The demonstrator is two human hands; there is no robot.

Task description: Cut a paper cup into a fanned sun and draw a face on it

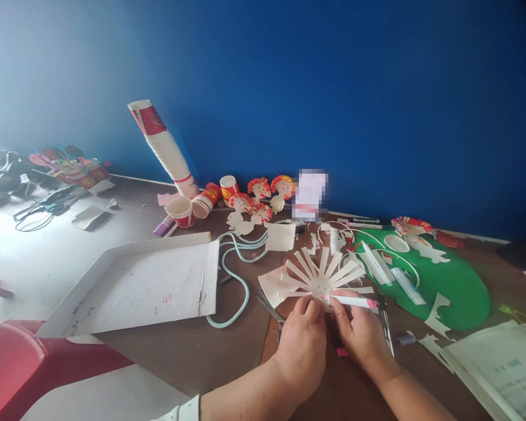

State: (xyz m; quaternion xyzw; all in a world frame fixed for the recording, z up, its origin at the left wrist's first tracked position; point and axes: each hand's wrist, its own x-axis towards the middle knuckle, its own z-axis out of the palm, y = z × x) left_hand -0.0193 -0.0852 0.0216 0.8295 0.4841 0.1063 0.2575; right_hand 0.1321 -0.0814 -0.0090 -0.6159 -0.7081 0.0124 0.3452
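A paper cup cut into fanned-out strips (pixel 322 286) lies opened flat in front of me, with small marks drawn on its round base. My left hand (pixel 304 336) is closed, pinching the near edge of this cut cup. Between the fingers of my right hand (pixel 366 333) is a white marker with a pink end (pixel 355 302), its other end at the round base. Scissors (pixel 270 308) lie just left of my left hand, partly hidden by it. A curved piece of cut paper (pixel 278 286) lies beside the strips.
A white box lid (pixel 144 286) is on the left, near a pale cable (pixel 241 275). Behind stand a leaning stack of paper cups (pixel 169 152) and several paper figures (pixel 283 190). To the right are a green sheet (pixel 456 286), paper scraps and a booklet (pixel 499 368).
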